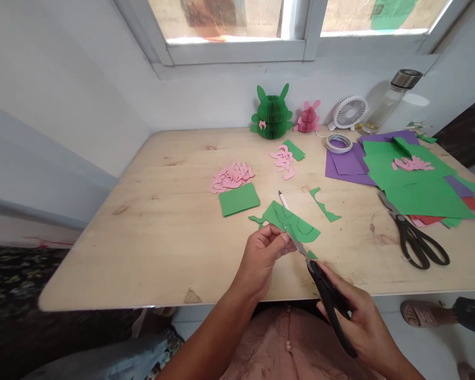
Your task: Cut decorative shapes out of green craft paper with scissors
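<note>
In the head view, the left hand [261, 259] pinches green paper [291, 224] with drawn curves, held above the table [162, 253] at 6 o'clock. The right hand [356, 316] grips scissors [328, 301], blades against the paper's edge. Pink cutouts [231, 178] lie at 10 o'clock, spare scissors [414, 237] at 3.

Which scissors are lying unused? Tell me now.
The black-handled scissors lying on the table beside the green paper stack; the other pair is gripped in the right hand.
</note>
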A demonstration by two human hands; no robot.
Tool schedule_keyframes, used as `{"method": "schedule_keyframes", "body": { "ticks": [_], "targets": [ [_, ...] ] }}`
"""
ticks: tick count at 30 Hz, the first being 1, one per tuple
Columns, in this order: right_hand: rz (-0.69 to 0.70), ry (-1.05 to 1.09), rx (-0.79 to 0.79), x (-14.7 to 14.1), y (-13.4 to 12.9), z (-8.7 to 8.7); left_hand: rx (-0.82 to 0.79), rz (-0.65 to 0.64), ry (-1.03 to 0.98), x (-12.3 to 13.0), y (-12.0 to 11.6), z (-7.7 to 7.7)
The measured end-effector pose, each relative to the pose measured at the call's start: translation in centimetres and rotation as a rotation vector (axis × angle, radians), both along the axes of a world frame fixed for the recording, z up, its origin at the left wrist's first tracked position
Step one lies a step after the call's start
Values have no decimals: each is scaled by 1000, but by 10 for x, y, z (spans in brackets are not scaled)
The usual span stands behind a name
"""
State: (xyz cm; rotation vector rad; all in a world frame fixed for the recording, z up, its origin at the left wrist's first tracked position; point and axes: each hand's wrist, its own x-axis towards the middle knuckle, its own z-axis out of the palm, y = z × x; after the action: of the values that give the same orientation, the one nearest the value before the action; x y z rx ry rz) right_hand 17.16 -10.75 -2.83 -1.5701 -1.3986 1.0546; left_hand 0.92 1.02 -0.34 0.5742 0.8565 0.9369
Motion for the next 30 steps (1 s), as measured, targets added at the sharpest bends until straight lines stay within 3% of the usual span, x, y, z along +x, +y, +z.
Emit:
{"method": "schedule_keyframes", "body": {
  "ticks": [16, 23, 30],
  "targets": [
    [-28, -92, 6, 1, 1, 0, 10, -10, -34, -1, 1, -1],
    [-2, -1, -31, -2, 5, 4, -9, 13, -37, 3, 4, 0],
    [-24, -46, 9, -2, 1, 0, 3, 39, -44, 4, 0, 3]
  ]
}}
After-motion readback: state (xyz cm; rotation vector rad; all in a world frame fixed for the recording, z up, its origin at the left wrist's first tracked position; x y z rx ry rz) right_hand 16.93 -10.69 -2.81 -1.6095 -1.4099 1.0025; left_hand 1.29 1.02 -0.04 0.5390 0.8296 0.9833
